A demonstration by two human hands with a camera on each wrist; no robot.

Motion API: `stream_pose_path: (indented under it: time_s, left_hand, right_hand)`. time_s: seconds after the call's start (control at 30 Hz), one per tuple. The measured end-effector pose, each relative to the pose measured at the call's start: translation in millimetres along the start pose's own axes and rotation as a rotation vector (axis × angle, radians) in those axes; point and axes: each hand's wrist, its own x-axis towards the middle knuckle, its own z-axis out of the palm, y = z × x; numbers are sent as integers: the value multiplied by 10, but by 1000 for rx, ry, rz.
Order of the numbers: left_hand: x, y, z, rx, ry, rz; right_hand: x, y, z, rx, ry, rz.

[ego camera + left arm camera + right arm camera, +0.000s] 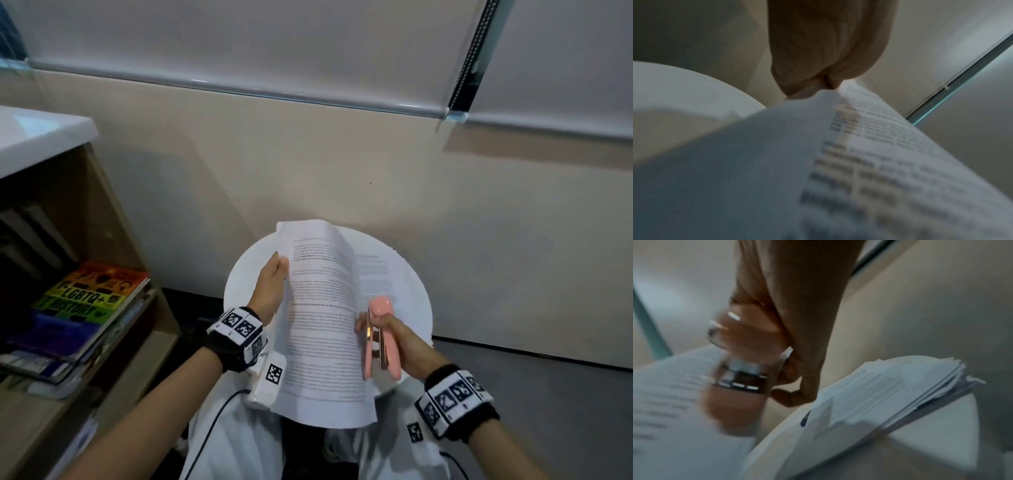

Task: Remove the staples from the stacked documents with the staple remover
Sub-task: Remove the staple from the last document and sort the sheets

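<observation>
A printed document (322, 318) is lifted off a small round white table (246, 270). My left hand (272, 284) holds it by its left edge, and the left wrist view shows the fingers (818, 65) pinching the document (859, 162) at its top. My right hand (394, 339) grips a pink staple remover (380, 339) with metal jaws beside the document's right edge. In the right wrist view the staple remover (740, 369) is blurred. A stack of papers (380, 274) lies flat on the table; the right wrist view shows the stack (890, 394) with ragged edges. No staple is visible.
A wooden shelf unit (78, 219) with a white top stands at the left, holding a rainbow-coloured book (92, 294) on a pile of others. A beige wall (342, 154) rises just behind the table. My white-clothed knees (239, 445) sit under the table's near edge.
</observation>
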Motion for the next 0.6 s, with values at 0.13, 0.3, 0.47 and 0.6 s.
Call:
stream_pose_path:
  time_s: [0.13,0.3,0.47,0.6]
  left_hand:
    - [175,-100,121,226,77,-155]
    - [275,-274,435,312,-54,-198]
    - [501,-650,811,477,34,-68]
    - [566,-876,971,947,46,-299]
  right_hand:
    - [143,-79,-226,-75,347,4]
    - [527,-255,-603,-222,543,38]
    - [981,-203,-932,-373,662,65]
    - [1167,-76,-1084,-683,663,301]
